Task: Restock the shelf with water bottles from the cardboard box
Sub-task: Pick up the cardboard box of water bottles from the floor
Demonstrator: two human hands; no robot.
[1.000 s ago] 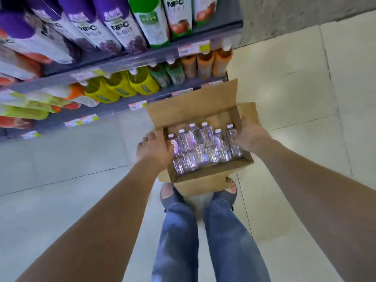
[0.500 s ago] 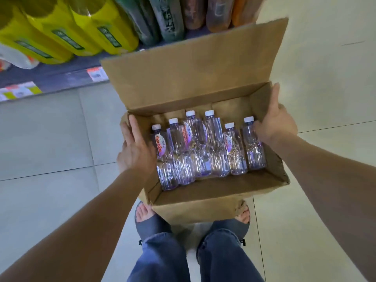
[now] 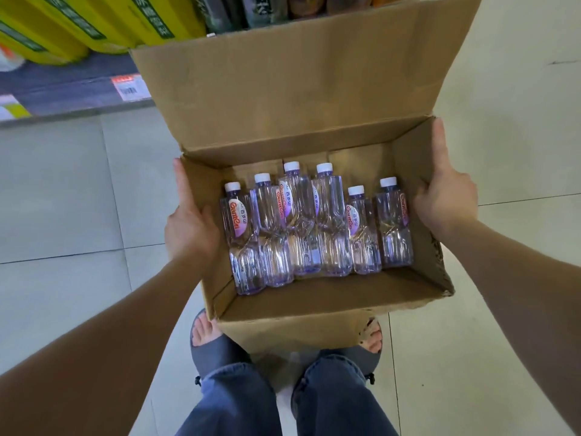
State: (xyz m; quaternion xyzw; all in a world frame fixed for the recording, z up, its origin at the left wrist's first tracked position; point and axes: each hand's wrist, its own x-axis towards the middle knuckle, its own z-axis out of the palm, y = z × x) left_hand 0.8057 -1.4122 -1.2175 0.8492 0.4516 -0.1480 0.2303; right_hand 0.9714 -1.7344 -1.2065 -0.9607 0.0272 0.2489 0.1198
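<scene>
Pale tiled floor (image 3: 63, 184) fills most of the view, and a shelf (image 3: 63, 89) of big yellow bottles (image 3: 103, 23) runs along the top left. The cardboard box (image 3: 314, 306) is held in front of the person, above 2 sandalled feet (image 3: 204, 335), with its long far flap standing open toward the shelf. The left hand (image 3: 188, 234) holds the box's left wall, fingers straight along the outside and thumb over the rim. The right hand (image 3: 443, 199) holds the right wall the same way. Inside, 6 water bottles (image 3: 330, 228) lie side by side in 1 row, caps pointing to the far wall. They are clear plastic with a purple tint, pinched at the waist, with white caps and red-and-white labels. The 2 middle ones sit nearer the far wall than the rest. An orange price tag (image 3: 130, 88) is on the shelf edge, just left of the flap.
</scene>
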